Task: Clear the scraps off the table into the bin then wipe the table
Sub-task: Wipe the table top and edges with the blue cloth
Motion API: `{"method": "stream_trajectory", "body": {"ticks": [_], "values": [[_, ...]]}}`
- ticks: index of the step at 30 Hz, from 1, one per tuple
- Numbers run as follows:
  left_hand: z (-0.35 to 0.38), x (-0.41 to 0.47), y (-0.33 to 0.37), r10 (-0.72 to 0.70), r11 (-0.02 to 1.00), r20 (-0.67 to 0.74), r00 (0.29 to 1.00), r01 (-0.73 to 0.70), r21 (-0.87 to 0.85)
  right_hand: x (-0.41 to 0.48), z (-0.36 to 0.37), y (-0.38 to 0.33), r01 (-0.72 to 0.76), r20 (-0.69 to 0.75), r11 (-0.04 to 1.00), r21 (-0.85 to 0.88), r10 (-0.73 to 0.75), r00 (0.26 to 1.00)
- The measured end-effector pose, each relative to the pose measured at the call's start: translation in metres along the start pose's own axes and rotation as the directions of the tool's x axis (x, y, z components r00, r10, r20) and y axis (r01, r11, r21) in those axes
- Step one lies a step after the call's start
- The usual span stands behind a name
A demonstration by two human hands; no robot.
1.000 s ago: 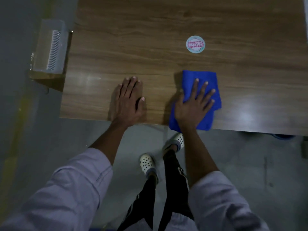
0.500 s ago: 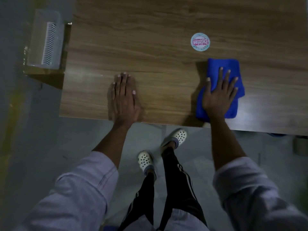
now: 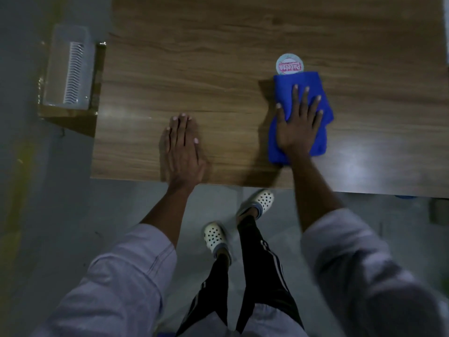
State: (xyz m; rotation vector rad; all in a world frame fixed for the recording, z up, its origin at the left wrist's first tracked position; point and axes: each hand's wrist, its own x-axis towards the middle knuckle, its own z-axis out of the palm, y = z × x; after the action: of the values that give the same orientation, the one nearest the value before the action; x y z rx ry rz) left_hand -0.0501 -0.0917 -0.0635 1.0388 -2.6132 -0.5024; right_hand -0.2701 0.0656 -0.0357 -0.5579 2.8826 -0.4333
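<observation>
A folded blue cloth (image 3: 323,122) lies on the wooden table (image 3: 218,69) near its front edge. My right hand (image 3: 297,125) presses flat on the cloth with straight, spread fingers. The cloth's far edge touches a round sticker (image 3: 289,64) with pink lettering on the tabletop. My left hand (image 3: 182,149) rests flat on the bare wood to the left, fingers together, holding nothing.
A clear plastic container (image 3: 69,69) with a white ribbed insert sits on a cardboard box (image 3: 70,115) beside the table's left edge. Grey floor lies below the front edge, where my feet in white clogs (image 3: 215,235) stand.
My right hand has slid the blue cloth to the right and farther onto the table, up against the round sticker. My left hand has stayed in place on the wood.
</observation>
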Motion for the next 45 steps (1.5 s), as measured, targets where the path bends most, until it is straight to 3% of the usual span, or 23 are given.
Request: {"method": "stream_trajectory", "body": {"ticks": [2,4,7,9,11,14,19,20,22,25,28,30,33,37,38,40,43,45], "values": [[-0.002,0.0,0.0,-0.012,1.0,0.014,1.0,0.012,-0.007,-0.054,0.02,-0.033,0.033,-0.038,0.999,-0.003,-0.033,0.999],[-0.005,0.0,0.0,-0.001,1.0,0.052,0.999,0.0,0.022,-0.112,0.039,-0.064,0.267,0.06,0.964,0.011,-0.267,0.962],[-0.009,-0.001,0.0,0.031,0.999,0.097,0.995,-0.034,0.033,-0.134,0.042,-0.06,0.563,0.206,0.822,0.08,-0.567,0.798],[-0.008,0.0,0.0,0.031,0.999,0.05,0.998,-0.031,0.01,-0.106,0.031,-0.033,0.627,0.234,0.769,0.12,-0.636,0.735],[-0.005,-0.001,-0.001,0.009,1.0,0.016,1.0,-0.009,0.004,-0.072,0.02,-0.005,0.546,0.183,0.83,0.112,-0.557,0.81],[-0.003,-0.001,0.0,-0.004,1.0,0.015,1.0,0.004,0.012,-0.018,0.0,0.024,0.306,0.114,0.947,0.097,-0.316,0.942],[-0.004,0.001,0.004,0.001,1.0,-0.022,1.0,-0.001,0.003,0.018,0.005,-0.02,0.013,0.027,1.0,0.024,-0.013,1.0],[-0.005,0.0,0.004,0.001,1.0,-0.023,1.0,-0.001,-0.003,0.015,0.013,-0.04,0.011,0.033,1.0,0.022,-0.012,0.999],[-0.004,0.001,0.003,0.002,1.0,-0.018,1.0,-0.002,0.002,-0.001,0.029,-0.083,0.147,0.073,0.989,0.022,-0.149,0.986],[0.001,0.003,-0.004,0.016,0.997,0.006,1.0,-0.016,0.079,-0.038,0.052,-0.139,0.456,0.138,0.878,0.147,-0.474,0.869],[0.003,0.002,-0.007,0.005,0.999,-0.002,1.0,-0.005,0.044,-0.044,0.049,-0.123,0.566,0.168,0.783,0.258,-0.613,0.772],[0.001,0.0,-0.002,-0.002,1.0,-0.017,1.0,0.002,0.006,-0.026,0.039,-0.079,0.532,0.132,0.822,0.204,-0.562,0.817],[-0.003,0.0,0.002,-0.001,1.0,-0.008,1.0,0.001,0.005,0.011,0.01,-0.013,0.268,0.044,0.947,0.179,-0.28,0.959],[-0.005,0.001,0.003,-0.014,1.0,-0.003,1.0,0.014,-0.023,-0.012,0.015,-0.032,-0.021,-0.093,0.992,0.128,0.033,0.995],[-0.006,0.001,0.003,-0.017,0.999,0.005,1.0,0.017,-0.028,-0.039,0.023,-0.047,-0.007,-0.119,0.994,0.108,0.02,0.993],[-0.006,0.001,0.001,-0.011,1.0,0.026,1.0,0.011,0.003,-0.1,0.039,-0.071,0.202,-0.044,0.976,0.075,-0.199,0.979],[-0.005,0.002,0.0,0.006,1.0,0.062,0.998,-0.007,0.018,-0.133,0.035,-0.054,0.514,0.104,0.855,0.072,-0.519,0.848],[-0.005,0.002,0.001,-0.01,1.0,0.043,0.999,0.01,0.004,-0.11,0.024,-0.023,0.51,0.095,0.858,0.057,-0.514,0.853]]}}
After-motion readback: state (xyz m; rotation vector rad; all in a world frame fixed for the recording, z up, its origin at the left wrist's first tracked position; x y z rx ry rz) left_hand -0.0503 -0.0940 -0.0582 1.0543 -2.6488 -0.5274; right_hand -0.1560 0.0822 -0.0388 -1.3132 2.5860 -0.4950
